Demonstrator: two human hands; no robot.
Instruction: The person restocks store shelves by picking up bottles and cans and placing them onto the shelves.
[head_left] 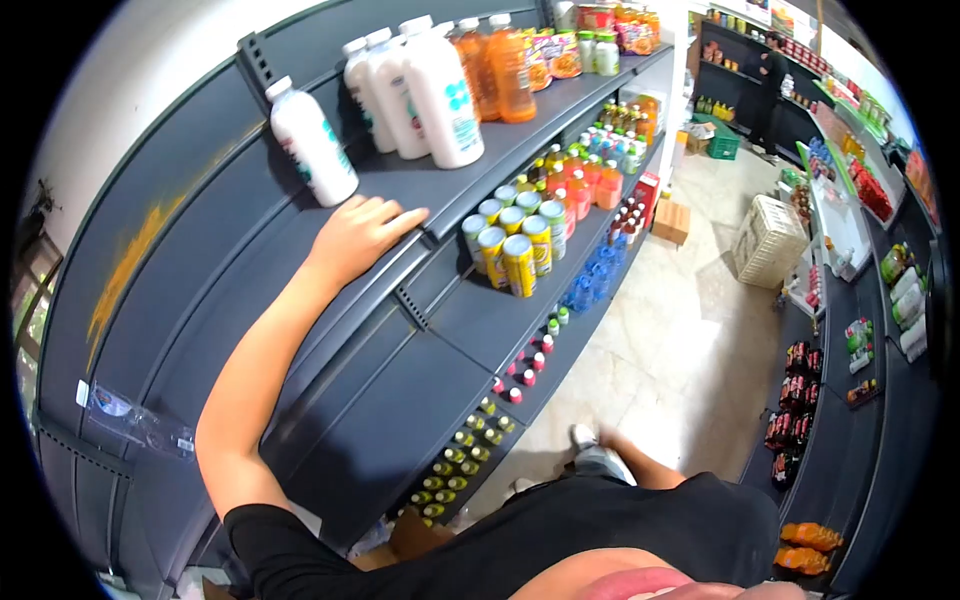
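Note:
My left hand [366, 236] lies on the front edge of the upper grey shelf [420, 195], fingers stretched out and nothing held in them. Just beyond its fingers stands a single white bottle [312, 145] with a white cap and green print; I cannot tell whether they touch. To the right of that bottle, a group of similar white bottles [443, 100] stands close together. Orange drink bottles [512, 75] come after them. My right hand [612, 440] hangs low beside my body, small and blurred, so its fingers cannot be made out.
Yellow cans [519, 265] and pink drink bottles [578, 193] stand on the shelf below. Green-capped bottles [455, 468] are lower down. A clear plastic bottle [135, 420] lies at left. Across the aisle are a wrapped white stack [768, 240], a cardboard box [671, 221] and a person [770, 90].

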